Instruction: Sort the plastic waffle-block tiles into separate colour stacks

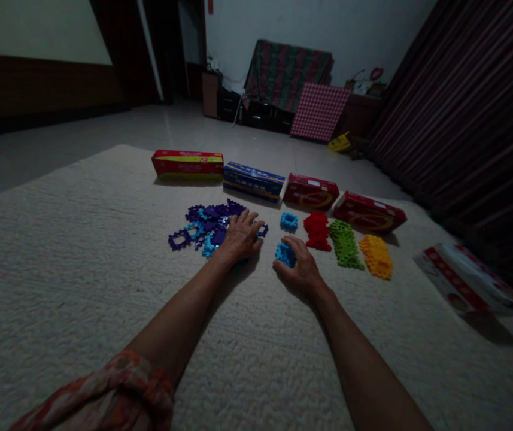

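Observation:
My left hand (242, 235) lies at the right side of a mixed pile of purple toothed plastic pieces (211, 216) and light blue ones, its fingers spread and stretched forward. Part of the pile is hidden under it. My right hand (301, 266) curls around light blue toothed pieces (285, 254) on the mat, thumb on the near left side and fingers over the far side. Just beyond it lies another light blue piece (289, 221). To the right are a red stack (317, 230), a green stack (346, 243) and a yellow-orange stack (376, 256).
Behind the pieces stand a red-and-yellow box (188, 166), a blue box (253, 181) and two dark red boxes, one (310, 191) beside the other (368, 213). A white-and-red package (467, 278) lies at right. The pale textured mat (103, 269) covers the floor.

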The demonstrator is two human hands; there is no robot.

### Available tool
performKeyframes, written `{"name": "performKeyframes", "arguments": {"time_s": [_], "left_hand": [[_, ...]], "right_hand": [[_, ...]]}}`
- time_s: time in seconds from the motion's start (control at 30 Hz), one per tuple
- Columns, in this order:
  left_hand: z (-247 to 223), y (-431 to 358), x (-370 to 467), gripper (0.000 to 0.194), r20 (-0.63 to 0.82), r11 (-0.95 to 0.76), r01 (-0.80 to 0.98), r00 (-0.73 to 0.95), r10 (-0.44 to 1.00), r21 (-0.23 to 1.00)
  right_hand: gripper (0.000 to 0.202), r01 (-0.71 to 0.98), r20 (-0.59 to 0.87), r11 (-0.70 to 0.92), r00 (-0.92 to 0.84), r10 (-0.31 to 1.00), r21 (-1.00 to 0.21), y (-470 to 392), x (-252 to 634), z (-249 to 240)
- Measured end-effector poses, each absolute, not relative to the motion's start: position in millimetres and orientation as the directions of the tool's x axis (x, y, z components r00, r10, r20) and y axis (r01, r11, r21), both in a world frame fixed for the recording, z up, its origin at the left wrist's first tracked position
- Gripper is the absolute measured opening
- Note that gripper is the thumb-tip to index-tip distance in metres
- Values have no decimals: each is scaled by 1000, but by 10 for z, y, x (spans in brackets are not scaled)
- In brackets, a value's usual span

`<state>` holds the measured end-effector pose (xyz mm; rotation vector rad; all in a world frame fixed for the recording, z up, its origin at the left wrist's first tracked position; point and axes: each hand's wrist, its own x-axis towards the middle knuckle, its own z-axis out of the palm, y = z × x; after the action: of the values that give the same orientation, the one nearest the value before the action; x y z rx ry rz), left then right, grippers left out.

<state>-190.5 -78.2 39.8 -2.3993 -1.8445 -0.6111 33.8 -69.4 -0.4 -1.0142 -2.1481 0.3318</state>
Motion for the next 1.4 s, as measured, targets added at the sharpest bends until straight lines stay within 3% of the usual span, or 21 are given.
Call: {"name": "performKeyframes", "arguments": {"time_s": [0.2, 0.37, 0.63, 0.93, 1.17, 1.4], "left_hand": [[344, -679, -1495, 30, 259, -432, 875, 374, 890, 220], [229, -595, -1553, 23, 277, -391, 892, 326, 904, 228], [233, -514, -1500, 22, 318, -374, 870, 273, 908, 321], [233, -482, -1494, 24, 231, -405, 878, 352, 907, 255], [172, -401, -1554, 31, 262, -365, 874, 288, 921, 320], [153, -459, -1524, 27, 283, -378, 883, 301, 911, 279]], "right_hand": [[65, 575, 435, 631, -457, 776, -521, -797, 481, 94], [56, 608, 398, 615, -469, 789, -503, -807, 557, 152], [47, 573, 498, 645, -416, 761, -506, -764, 508, 134], [53, 476, 535, 626, -329, 778, -618, -742, 502, 209], [44, 352, 459, 541, -293, 839, -764, -721, 496, 162], [47, 482, 462, 618, -412, 785, -621, -727, 514, 113]]}}
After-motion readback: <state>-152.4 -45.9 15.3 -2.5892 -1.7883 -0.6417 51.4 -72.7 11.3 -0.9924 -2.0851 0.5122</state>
